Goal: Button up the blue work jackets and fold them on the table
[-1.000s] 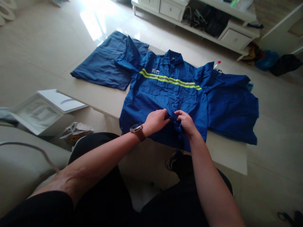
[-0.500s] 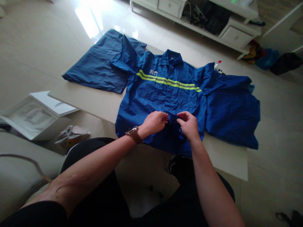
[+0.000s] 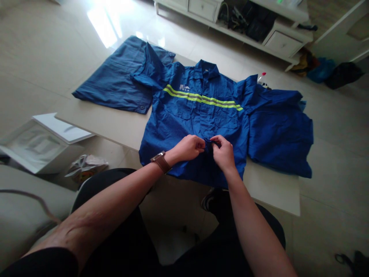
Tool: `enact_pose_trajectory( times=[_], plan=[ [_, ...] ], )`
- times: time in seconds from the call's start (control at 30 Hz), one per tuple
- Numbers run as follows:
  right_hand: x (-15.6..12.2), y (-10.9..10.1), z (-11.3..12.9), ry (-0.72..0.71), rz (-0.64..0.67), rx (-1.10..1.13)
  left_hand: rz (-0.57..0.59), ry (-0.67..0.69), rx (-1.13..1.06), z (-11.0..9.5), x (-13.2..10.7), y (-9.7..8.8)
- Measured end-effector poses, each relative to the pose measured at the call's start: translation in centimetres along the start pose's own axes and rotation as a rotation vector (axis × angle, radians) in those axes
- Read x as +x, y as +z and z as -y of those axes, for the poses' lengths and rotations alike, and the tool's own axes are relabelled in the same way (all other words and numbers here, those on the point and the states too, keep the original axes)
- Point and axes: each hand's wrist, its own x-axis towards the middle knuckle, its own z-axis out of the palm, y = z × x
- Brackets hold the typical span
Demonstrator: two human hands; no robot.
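A blue work jacket (image 3: 184,119) with a yellow-green and grey reflective stripe lies front up on a low table (image 3: 98,125), its collar away from me. Both its sleeves stretch out to the sides. My left hand (image 3: 191,148), below a brown-strapped wristwatch, pinches the front edge of the jacket near the lower middle. Close beside it, my right hand (image 3: 223,152) grips the other front edge between thumb and fingers. Cloth is bunched up between the two hands. Whether a button or a snap sits under the fingertips is hidden.
Faded blue folded clothing (image 3: 115,77) lies on the table's left, darker blue cloth (image 3: 279,134) on its right. Behind the right sleeve a red-tipped bottle (image 3: 262,77) shows. A white box (image 3: 37,142) stands at left, and a white cabinet (image 3: 201,9) at the back.
My right hand has moved left, closer to my left hand, bringing the jacket's front edges together. The whole view has shifted slightly.
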Motion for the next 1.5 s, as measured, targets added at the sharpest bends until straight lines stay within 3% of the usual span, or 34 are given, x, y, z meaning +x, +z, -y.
enact_pose_trajectory(
  times=[0.13,0.3,0.57,0.73,1.0,1.27,1.5],
  plan=[
    [0.4,0.5,-0.6,0.088,0.094,0.150,-0.052,-0.064,0.008,-0.1,0.0,0.1],
    [0.3,0.3,0.5,0.111,0.185,0.291,-0.076,-0.160,0.001,-0.3,-0.1,0.4],
    [0.1,-0.4,1.2,0.267,0.306,0.440,-0.092,-0.071,0.193,0.4,-0.1,1.0],
    [0.6,-0.5,0.7,0.288,0.260,0.404,-0.105,-0.035,0.227,-0.4,-0.2,0.9],
    [0.5,-0.1,0.1,0.162,0.104,0.132,-0.147,-0.060,0.236,-0.3,-0.3,1.1],
    [0.1,0.8,0.5,0.015,-0.007,-0.027,-0.050,-0.019,0.269,-0.4,-0.4,0.7],
    [0.3,-1.8,0.6,0.069,-0.033,-0.081,0.133,-0.064,0.315,0.2,-0.4,-1.0]
  ],
)
